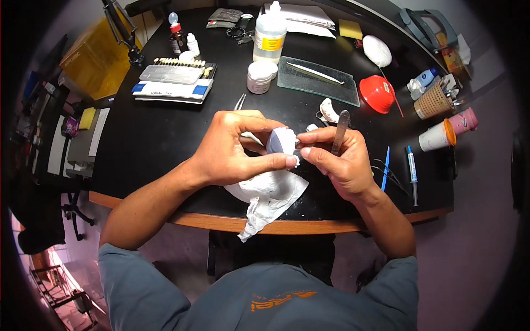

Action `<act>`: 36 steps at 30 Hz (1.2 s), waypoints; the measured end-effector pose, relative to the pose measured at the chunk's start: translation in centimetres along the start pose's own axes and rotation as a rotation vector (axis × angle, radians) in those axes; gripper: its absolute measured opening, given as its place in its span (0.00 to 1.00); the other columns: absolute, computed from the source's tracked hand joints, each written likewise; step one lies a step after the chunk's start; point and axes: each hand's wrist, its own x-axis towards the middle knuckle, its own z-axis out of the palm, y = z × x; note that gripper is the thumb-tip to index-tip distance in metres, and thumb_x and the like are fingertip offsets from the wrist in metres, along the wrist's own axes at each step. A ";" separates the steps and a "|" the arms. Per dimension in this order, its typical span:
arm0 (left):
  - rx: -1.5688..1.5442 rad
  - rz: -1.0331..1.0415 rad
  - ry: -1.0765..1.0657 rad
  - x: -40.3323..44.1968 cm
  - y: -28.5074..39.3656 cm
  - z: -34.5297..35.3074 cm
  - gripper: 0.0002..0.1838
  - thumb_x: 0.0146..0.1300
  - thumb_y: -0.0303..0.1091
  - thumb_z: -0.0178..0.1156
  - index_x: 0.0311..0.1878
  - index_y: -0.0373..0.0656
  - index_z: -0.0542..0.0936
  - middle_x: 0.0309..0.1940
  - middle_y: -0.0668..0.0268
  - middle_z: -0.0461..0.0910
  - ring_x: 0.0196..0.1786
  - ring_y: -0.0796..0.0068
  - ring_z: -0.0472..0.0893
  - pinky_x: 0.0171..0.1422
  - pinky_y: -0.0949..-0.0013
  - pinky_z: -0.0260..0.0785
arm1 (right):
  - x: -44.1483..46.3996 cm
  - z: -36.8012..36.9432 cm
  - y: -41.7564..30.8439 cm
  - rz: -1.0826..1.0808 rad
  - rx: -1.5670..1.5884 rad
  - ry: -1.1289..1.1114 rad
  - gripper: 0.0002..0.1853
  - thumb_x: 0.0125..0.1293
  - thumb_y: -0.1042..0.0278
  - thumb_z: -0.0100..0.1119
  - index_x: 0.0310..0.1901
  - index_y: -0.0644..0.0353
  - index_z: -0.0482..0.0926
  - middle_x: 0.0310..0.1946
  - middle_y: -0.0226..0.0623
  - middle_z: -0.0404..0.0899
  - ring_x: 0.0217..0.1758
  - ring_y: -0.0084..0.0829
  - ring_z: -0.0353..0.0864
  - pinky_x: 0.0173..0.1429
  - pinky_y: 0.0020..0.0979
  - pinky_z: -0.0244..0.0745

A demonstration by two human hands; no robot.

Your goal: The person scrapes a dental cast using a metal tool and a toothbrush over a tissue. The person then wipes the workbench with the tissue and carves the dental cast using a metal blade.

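My left hand [234, 146] is closed around a grey-white dental plaster cast [282, 141], thumb along its lower edge and fingers over its top. Between the fingers of my right hand [343, 163] sits a flat metal tool handle [341, 132] with small marks, like a scalpel's; its working end is hidden. That hand's thumb and index fingertips pinch together at the cast's right side, and what is between them is too small to make out. Below the cast, a crumpled white tissue [270, 201] hangs over the table's front edge.
Tweezers [239, 102] lie beyond my left hand. A second cast [329, 111], a glass slab [318, 83] and a red bowl [377, 94] stand farther back. A blue-tipped syringe [413, 175] lies right; a tooth shade guide [175, 81], a white jar [259, 78] and bottle [270, 36] line the back.
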 end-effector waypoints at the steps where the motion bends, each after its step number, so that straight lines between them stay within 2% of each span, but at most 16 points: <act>1: -0.014 -0.018 -0.033 0.0 0.0 -0.2 0.23 0.63 0.34 0.81 0.57 0.31 0.89 0.45 0.58 0.87 0.48 0.73 0.89 0.53 0.70 0.86 | 0.0 0.1 -0.2 0.012 0.008 0.002 0.12 0.71 0.82 0.69 0.55 0.70 0.89 0.47 0.42 0.92 0.48 0.23 0.90 0.53 0.25 0.84; 4: -0.138 -0.087 -0.087 0.3 -0.2 -0.4 0.19 0.70 0.36 0.76 0.57 0.31 0.89 0.43 0.60 0.89 0.44 0.76 0.88 0.50 0.71 0.83 | -0.1 0.2 -0.5 -0.001 0.006 -0.020 0.15 0.72 0.81 0.69 0.58 0.71 0.88 0.51 0.46 0.92 0.52 0.25 0.90 0.59 0.27 0.85; 7: -0.265 -0.143 -0.117 0.3 -0.5 -0.4 0.18 0.77 0.38 0.69 0.58 0.30 0.89 0.41 0.63 0.90 0.41 0.80 0.85 0.48 0.71 0.82 | -0.1 0.2 -0.5 -0.012 0.001 -0.031 0.15 0.73 0.80 0.69 0.60 0.71 0.87 0.51 0.45 0.92 0.53 0.25 0.90 0.60 0.28 0.85; 9: -0.317 -0.180 -0.119 0.3 -0.5 -0.3 0.19 0.78 0.39 0.68 0.57 0.29 0.89 0.43 0.62 0.90 0.42 0.80 0.85 0.48 0.71 0.83 | -0.1 0.2 -0.5 -0.032 -0.007 -0.038 0.16 0.73 0.80 0.69 0.61 0.71 0.87 0.51 0.44 0.92 0.53 0.24 0.90 0.61 0.28 0.86; 11: -0.308 -0.210 -0.153 0.3 -0.3 -0.6 0.22 0.80 0.41 0.65 0.59 0.27 0.87 0.45 0.59 0.89 0.45 0.78 0.86 0.50 0.71 0.85 | -0.2 0.2 -0.4 -0.044 -0.009 -0.035 0.16 0.73 0.80 0.69 0.61 0.69 0.88 0.51 0.42 0.93 0.50 0.22 0.90 0.57 0.26 0.85; 14: -0.342 -0.244 -0.186 0.4 -0.5 -0.8 0.27 0.80 0.43 0.61 0.63 0.21 0.82 0.51 0.51 0.87 0.50 0.69 0.90 0.53 0.67 0.90 | 0.0 0.0 0.8 -0.110 -0.009 -0.036 0.16 0.72 0.81 0.69 0.60 0.68 0.88 0.49 0.41 0.93 0.46 0.19 0.89 0.51 0.23 0.84; 18: -0.380 -0.269 -0.187 0.4 -0.9 -0.9 0.27 0.81 0.42 0.60 0.62 0.20 0.82 0.51 0.50 0.87 0.49 0.67 0.90 0.53 0.65 0.90 | 0.1 0.5 0.9 -0.107 0.034 -0.002 0.16 0.72 0.80 0.70 0.59 0.66 0.89 0.47 0.38 0.93 0.41 0.15 0.86 0.46 0.22 0.82; 21: -0.368 -0.277 -0.195 0.3 -0.9 -0.9 0.27 0.80 0.43 0.61 0.63 0.21 0.82 0.53 0.51 0.87 0.52 0.67 0.90 0.55 0.63 0.90 | 0.0 0.5 0.6 -0.082 0.039 0.005 0.15 0.71 0.79 0.71 0.58 0.66 0.90 0.44 0.37 0.93 0.38 0.14 0.85 0.44 0.21 0.81; 24: -0.328 -0.209 -0.150 0.3 0.0 -0.3 0.23 0.78 0.38 0.67 0.66 0.27 0.84 0.50 0.57 0.89 0.53 0.73 0.87 0.57 0.69 0.84 | 0.1 0.5 0.7 -0.087 0.029 0.017 0.13 0.71 0.77 0.72 0.55 0.65 0.91 0.39 0.35 0.93 0.36 0.14 0.84 0.42 0.21 0.80; 26: -0.269 -0.135 -0.162 0.4 -0.2 -0.6 0.23 0.74 0.32 0.71 0.67 0.28 0.83 0.52 0.59 0.87 0.56 0.73 0.86 0.61 0.68 0.80 | 0.0 0.4 0.7 -0.086 0.019 0.024 0.11 0.71 0.76 0.73 0.53 0.65 0.92 0.36 0.35 0.93 0.35 0.14 0.84 0.40 0.21 0.79; 28: -0.207 -0.040 -0.141 0.3 -0.6 -0.3 0.24 0.73 0.30 0.72 0.67 0.28 0.83 0.52 0.59 0.86 0.55 0.73 0.85 0.61 0.67 0.79 | 0.0 0.4 0.7 -0.084 -0.002 0.031 0.10 0.71 0.78 0.72 0.52 0.67 0.91 0.43 0.38 0.92 0.36 0.17 0.84 0.38 0.22 0.78; 29: -0.170 -0.026 -0.151 0.4 -0.8 -0.5 0.25 0.69 0.27 0.75 0.67 0.28 0.82 0.54 0.58 0.84 0.58 0.70 0.86 0.63 0.66 0.82 | -0.1 0.4 0.7 -0.081 -0.012 0.033 0.09 0.71 0.79 0.72 0.51 0.68 0.91 0.46 0.40 0.91 0.36 0.18 0.84 0.37 0.22 0.77; 32: -0.209 -0.101 -0.082 0.3 0.3 0.1 0.28 0.64 0.25 0.79 0.65 0.29 0.83 0.55 0.58 0.83 0.60 0.67 0.86 0.67 0.62 0.84 | -0.1 0.4 0.6 -0.110 -0.046 0.036 0.08 0.71 0.79 0.72 0.50 0.67 0.91 0.45 0.40 0.91 0.35 0.18 0.84 0.35 0.22 0.77; 36: -0.128 0.011 0.010 0.3 -0.3 0.7 0.31 0.55 0.22 0.85 0.62 0.29 0.84 0.55 0.58 0.82 0.61 0.65 0.87 0.69 0.58 0.86 | -0.1 0.4 0.6 -0.128 -0.068 0.025 0.07 0.70 0.79 0.73 0.49 0.67 0.91 0.43 0.39 0.91 0.34 0.17 0.84 0.35 0.22 0.77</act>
